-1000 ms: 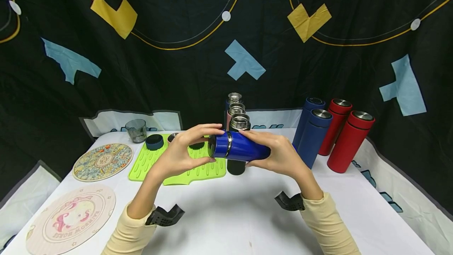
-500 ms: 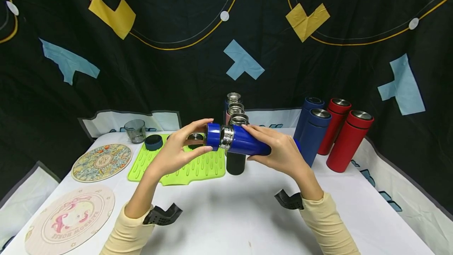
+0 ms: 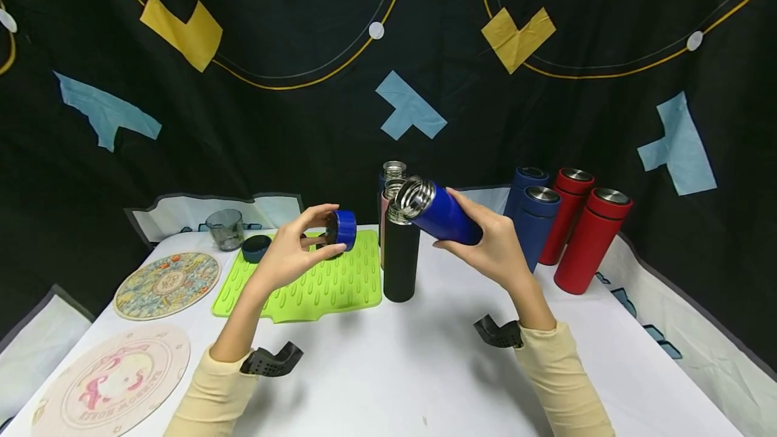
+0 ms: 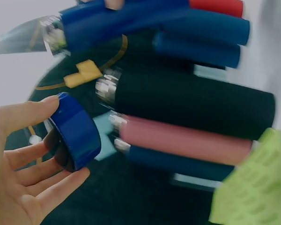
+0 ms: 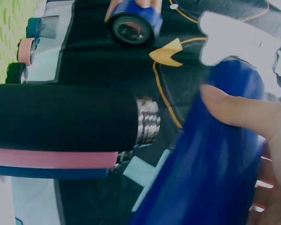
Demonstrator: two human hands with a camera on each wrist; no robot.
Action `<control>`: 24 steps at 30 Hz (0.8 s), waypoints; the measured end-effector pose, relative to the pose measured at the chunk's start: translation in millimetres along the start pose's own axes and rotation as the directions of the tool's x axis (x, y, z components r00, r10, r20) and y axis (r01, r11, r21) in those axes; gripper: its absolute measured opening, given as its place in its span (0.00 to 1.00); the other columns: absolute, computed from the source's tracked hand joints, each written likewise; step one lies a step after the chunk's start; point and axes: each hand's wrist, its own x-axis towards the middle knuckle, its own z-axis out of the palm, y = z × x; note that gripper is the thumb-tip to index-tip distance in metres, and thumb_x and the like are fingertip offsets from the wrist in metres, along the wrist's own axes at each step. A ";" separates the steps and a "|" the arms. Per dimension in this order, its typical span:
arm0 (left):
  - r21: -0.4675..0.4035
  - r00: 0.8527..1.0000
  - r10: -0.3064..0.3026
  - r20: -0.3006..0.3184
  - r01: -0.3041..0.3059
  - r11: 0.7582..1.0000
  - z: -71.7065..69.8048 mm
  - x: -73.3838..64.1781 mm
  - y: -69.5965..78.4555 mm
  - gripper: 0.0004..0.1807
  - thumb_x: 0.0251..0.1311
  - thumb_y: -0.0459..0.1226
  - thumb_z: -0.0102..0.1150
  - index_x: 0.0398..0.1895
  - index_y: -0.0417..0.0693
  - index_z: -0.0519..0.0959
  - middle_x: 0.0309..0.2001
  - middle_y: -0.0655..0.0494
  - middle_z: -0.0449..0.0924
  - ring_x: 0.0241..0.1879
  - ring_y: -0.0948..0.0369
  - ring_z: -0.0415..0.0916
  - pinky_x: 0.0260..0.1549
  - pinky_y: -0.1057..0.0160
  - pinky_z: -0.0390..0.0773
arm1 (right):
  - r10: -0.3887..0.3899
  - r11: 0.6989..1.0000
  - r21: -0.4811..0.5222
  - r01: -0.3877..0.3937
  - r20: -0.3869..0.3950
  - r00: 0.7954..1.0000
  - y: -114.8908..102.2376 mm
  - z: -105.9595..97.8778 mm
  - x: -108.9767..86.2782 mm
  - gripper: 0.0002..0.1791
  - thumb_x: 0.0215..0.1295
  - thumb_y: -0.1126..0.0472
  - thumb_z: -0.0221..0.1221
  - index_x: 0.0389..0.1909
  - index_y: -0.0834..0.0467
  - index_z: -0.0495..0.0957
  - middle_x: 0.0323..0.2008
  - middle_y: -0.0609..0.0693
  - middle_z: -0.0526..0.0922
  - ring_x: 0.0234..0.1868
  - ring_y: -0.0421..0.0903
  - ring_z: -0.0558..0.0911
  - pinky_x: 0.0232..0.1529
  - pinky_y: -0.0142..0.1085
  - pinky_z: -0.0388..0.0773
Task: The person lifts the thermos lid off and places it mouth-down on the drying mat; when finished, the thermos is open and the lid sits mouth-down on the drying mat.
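Between thumb and fingers, my left hand [image 3: 293, 248] holds a blue bottle lid [image 3: 345, 230] above the green mat; the left wrist view shows this lid [image 4: 77, 131] with its dark hollow side turned to the palm. My right hand [image 3: 490, 238] grips a glossy blue thermos bottle [image 3: 448, 218], tilted with its open metal mouth [image 3: 416, 198] up and to the left. Lid and bottle are well apart. Just behind the bottle stands a black thermos [image 3: 400, 261], lidless. A pink one [image 4: 187, 139] and a dark blue one [image 4: 178, 161] stand in line behind it, also lidless.
On the green drying mat [image 3: 349, 282] lies a dark blue lid [image 3: 255, 248]; pink and black lids [image 5: 17, 72] also show there. A glass cup [image 3: 226, 229] stands behind. Two round mats [image 3: 166, 286] lie left. Capped blue [image 3: 537, 221] and red thermoses [image 3: 593, 241] stand right.
The lid has come off the blue bottle. My left hand has drawn it left, and my right hand has tipped the bottle's mouth upward, away from the lid.
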 end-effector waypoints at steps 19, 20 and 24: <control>0.285 0.999 -0.040 0.030 0.029 0.958 32.4 35.3 -71.7 0.35 0.53 0.37 0.71 0.64 0.39 0.69 0.55 0.38 0.70 0.54 0.43 0.71 0.51 0.45 0.77 | 0.379 0.921 0.129 -0.367 -0.086 0.921 58.8 35.6 2.4 0.44 0.47 0.62 0.75 0.65 0.65 0.65 0.59 0.64 0.74 0.60 0.59 0.74 0.62 0.56 0.67; 0.301 0.999 -0.027 0.032 0.016 0.953 34.8 37.8 -75.0 0.35 0.53 0.37 0.71 0.64 0.38 0.70 0.54 0.37 0.71 0.54 0.43 0.71 0.51 0.45 0.77 | 0.397 0.913 0.140 -0.384 -0.083 0.914 61.6 38.0 2.7 0.44 0.48 0.61 0.75 0.65 0.65 0.64 0.59 0.64 0.75 0.59 0.58 0.75 0.62 0.55 0.68; 0.323 0.999 -0.023 0.048 0.006 0.946 43.3 47.5 -85.5 0.35 0.51 0.36 0.72 0.63 0.37 0.71 0.54 0.36 0.72 0.53 0.43 0.72 0.51 0.45 0.76 | 0.455 0.880 0.192 -0.435 -0.076 0.887 71.9 47.3 5.3 0.43 0.49 0.60 0.74 0.65 0.64 0.64 0.57 0.62 0.77 0.57 0.56 0.77 0.60 0.51 0.71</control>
